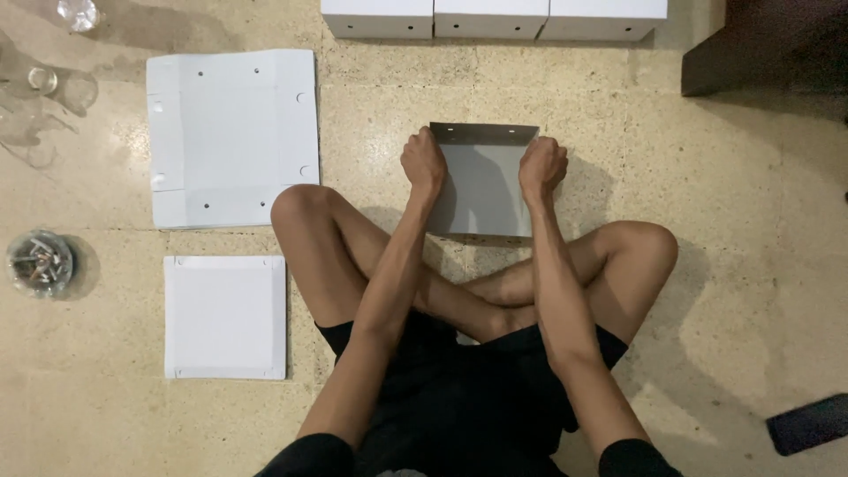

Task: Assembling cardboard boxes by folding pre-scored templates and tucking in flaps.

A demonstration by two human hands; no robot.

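Currently both fists, left hand (423, 162) and right hand (542, 167), clench the side flaps of a grey corrugated-plastic sheet (484, 190) on the floor, half-folded; flat white sheets (231, 132) remain unfolded, finished white boxes (491, 18) behind.

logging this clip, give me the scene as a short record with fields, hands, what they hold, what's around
setting: person sitting cross-legged on a speckled floor
left hand: grips the left edge of a grey sheet
right hand: grips its right edge
sheet state: far edge folded up
beside: large flat white sheet, smaller white square sheet
far edge: row of white boxes
left: round glass dish
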